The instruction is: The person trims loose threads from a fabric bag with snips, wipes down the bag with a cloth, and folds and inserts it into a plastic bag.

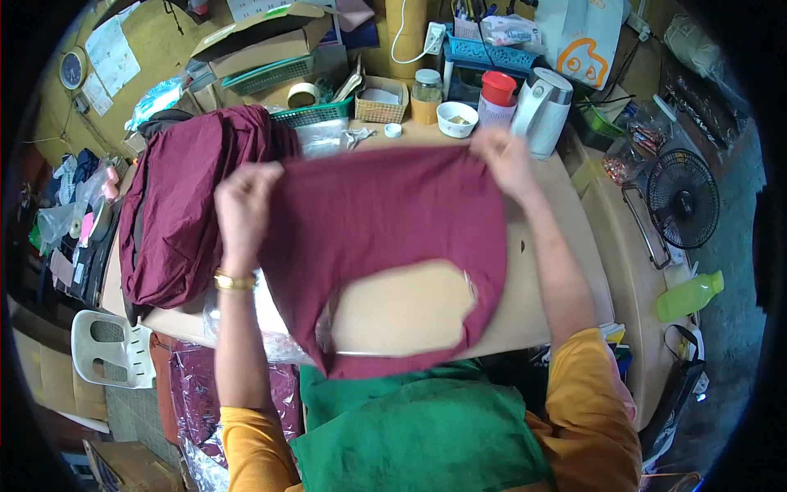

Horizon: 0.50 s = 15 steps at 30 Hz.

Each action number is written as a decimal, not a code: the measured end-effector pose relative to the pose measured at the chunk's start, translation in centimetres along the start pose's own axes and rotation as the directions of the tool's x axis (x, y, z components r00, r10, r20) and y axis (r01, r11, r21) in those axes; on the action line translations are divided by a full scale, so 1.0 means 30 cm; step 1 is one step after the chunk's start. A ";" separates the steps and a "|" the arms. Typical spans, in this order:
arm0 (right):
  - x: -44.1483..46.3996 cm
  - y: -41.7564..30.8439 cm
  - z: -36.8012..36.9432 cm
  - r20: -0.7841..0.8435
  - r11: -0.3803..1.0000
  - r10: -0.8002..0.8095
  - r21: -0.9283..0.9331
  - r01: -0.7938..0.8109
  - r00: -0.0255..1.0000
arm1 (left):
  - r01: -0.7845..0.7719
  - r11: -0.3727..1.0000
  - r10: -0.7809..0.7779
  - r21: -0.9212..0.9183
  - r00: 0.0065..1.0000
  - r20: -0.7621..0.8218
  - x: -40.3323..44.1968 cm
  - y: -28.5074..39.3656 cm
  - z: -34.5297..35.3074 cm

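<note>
My left hand (247,197) and right hand (502,156) each clamp an upper corner of a maroon cloth (385,201), fingers closed on its edge. The cloth hangs spread between them above the table (566,246), a wide opening in its lower part baring the tabletop. Beside my left forearm lies a pile of maroon fabric (184,197); a snag there looks possible if that arm swings outward. Beyond my right hand stand a pitcher (543,111), a red-lidded container (497,97) and a white bowl (457,120). A wide flick of the cloth could tip the bowl, I judge. Clear plastic (283,344) lies under the near left edge and might be dragged along. A loosened pinch would drop one corner and fold the cloth.
</note>
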State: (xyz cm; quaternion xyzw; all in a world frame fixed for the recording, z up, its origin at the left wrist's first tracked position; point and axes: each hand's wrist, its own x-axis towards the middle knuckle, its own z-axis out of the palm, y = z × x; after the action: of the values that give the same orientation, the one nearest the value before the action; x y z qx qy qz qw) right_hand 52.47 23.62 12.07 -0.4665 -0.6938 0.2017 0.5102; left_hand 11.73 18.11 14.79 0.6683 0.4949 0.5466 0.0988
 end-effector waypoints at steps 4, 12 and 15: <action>0.132 -0.395 -0.233 -0.295 0.827 -0.560 -0.250 0.503 0.774 | -0.298 0.954 0.280 -0.013 0.911 -0.302 0.140 0.302 -0.174; -0.287 -0.247 -0.239 -0.004 0.887 -0.336 -0.337 0.315 0.942 | -0.448 0.857 0.454 0.256 0.890 0.037 -0.276 0.131 -0.073; -0.539 -0.002 -0.108 0.197 0.986 0.002 -0.165 0.031 0.980 | -0.341 0.877 0.209 0.339 0.905 0.369 -0.485 0.012 -0.038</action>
State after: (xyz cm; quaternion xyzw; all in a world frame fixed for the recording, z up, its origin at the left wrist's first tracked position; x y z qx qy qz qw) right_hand 56.05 9.16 4.99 -0.4805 -0.7585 0.1841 0.3998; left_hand 12.26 6.29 6.27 0.8184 0.4707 0.3273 -0.0388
